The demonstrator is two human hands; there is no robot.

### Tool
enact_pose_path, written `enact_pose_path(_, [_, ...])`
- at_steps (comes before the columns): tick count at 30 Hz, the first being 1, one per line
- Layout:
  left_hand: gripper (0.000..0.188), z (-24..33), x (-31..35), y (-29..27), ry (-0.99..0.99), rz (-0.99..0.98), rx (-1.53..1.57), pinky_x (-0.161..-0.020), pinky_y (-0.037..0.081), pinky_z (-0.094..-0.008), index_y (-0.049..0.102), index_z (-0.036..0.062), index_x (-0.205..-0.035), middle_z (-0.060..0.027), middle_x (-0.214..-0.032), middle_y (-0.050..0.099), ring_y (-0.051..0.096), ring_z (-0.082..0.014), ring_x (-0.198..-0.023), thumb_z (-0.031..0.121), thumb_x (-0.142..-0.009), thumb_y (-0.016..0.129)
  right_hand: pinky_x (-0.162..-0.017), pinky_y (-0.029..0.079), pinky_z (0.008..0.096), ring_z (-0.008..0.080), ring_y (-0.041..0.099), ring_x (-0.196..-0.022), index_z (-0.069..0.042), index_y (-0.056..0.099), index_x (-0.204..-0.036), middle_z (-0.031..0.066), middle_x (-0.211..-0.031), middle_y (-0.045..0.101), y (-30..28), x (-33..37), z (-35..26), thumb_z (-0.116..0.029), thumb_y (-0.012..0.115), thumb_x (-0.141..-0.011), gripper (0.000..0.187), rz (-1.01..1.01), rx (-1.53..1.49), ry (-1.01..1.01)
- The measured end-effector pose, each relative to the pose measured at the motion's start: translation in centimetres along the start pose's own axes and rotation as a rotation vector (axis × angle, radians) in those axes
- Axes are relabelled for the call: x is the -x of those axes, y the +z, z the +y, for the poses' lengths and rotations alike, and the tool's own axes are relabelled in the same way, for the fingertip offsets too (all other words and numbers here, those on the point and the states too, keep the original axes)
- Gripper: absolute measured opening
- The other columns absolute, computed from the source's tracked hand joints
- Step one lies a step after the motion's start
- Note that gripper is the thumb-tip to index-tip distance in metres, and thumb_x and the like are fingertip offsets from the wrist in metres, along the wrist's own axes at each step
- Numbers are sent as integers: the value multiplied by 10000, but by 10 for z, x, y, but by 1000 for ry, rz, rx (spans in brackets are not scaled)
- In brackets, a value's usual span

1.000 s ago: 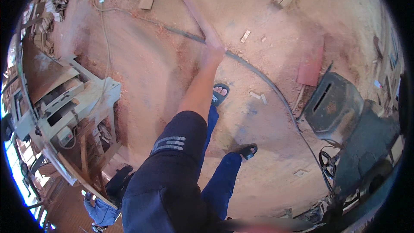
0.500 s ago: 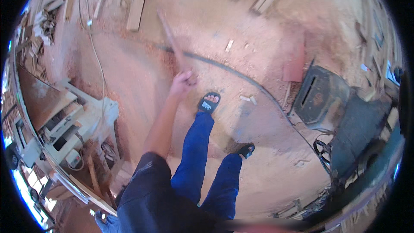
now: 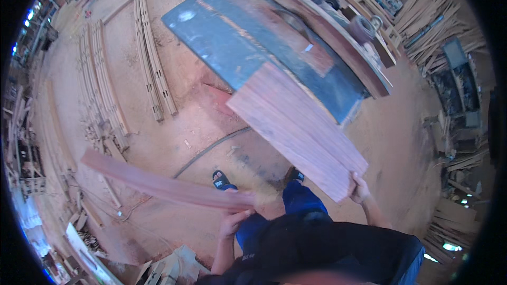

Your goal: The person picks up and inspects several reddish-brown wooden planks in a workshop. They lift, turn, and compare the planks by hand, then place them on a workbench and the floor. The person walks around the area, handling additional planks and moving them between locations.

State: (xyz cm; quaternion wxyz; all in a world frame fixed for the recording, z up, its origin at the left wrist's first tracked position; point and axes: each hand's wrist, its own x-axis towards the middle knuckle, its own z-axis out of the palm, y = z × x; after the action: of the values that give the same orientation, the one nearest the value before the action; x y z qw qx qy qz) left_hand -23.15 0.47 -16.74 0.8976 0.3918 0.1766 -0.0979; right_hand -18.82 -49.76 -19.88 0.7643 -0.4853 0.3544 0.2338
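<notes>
Two pieces of wood were in our hands at once. Our left hand (image 3: 231, 224), low in the view, had its fingers curled round the near end of a long, narrow, reddish-brown wooden plank (image 3: 163, 183), which reached out to our left above the dusty pinkish-brown floor (image 3: 396, 142). Our right hand (image 3: 360, 190) had its fingers bent round the near end of a wide, striped, reddish-brown wooden panel (image 3: 298, 132); whether that was one board or several strips lying flush, we could not tell. The panel slanted away ahead of us, and its far end overlapped the near edge of a flat blue-grey metal tabletop (image 3: 190, 34) in our view, though we could not tell whether the two touched. Along the tabletop's right side ran a long reddish-brown wooden rail (image 3: 351, 60).

Just beside the panel's left corner we saw a flat red piece (image 3: 219, 97), partly hidden. A dark, thin cable (image 3: 208, 149) curved over the floor near our black open-toed sandals (image 3: 219, 180). Left of the tabletop lay long, pale, slotted wooden beams (image 3: 153, 74), side by side.
</notes>
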Motion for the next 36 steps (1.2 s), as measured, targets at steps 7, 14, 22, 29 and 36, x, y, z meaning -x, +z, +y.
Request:
enact_pose_path(7, [651, -72, -18, 232, -108, -543, -519, -977, 498, -358, 495, 7, -1350, -100, -1174, 682, 651, -207, -1093, 31, -770, 790, -1120, 420, 415, 223, 532, -1309, -8, 494, -1443, 114, -1451, 555, 0, -10, -11, -412, 490, -1070, 549, -298, -30, 0])
enact_pose_path(14, [443, -180, -58, 365, -364, -503, -253, -918, 525, -358, 593, -4, -1184, -108, -1080, 697, 678, -220, -1007, 27, -778, 768, -844, 568, 382, 253, 676, -961, -69, 368, -1540, 171, -1343, 617, -54, 10, -51, -693, 358, -1015, 816, -431, -253, -90])
enact_pose_path(22, [262, -223, -141, 432, -491, -545, -480, -740, 601, -339, 681, 17, -1056, -88, -933, 725, 711, -164, -858, 225, -915, 753, -1118, 426, 427, 270, 497, -1366, 8, 313, -1565, 173, -1495, 479, -105, 30, -157, -502, 560, -1006, 795, -433, 426, -606])
enact_pose_path(29, [573, -192, -180, 462, -409, -459, -1141, -604, 593, -337, 696, 5, -1016, -110, -873, 714, 709, -200, -679, 571, -926, 686, -779, 517, 270, 129, 644, -950, 14, 592, -1284, 85, -1083, 665, -78, 1, -184, -131, 686, -949, 377, -122, 578, -616])
enact_pose_path(36, [428, -156, -136, 389, 252, -161, -1270, -775, 553, -361, 731, 41, -1006, -92, -939, 744, 705, -218, -862, 457, -905, 729, -642, 529, 449, 347, 659, -690, -9, 692, -906, 178, -852, 689, -81, -38, -194, -324, 712, -936, 317, 552, 1248, -1328])
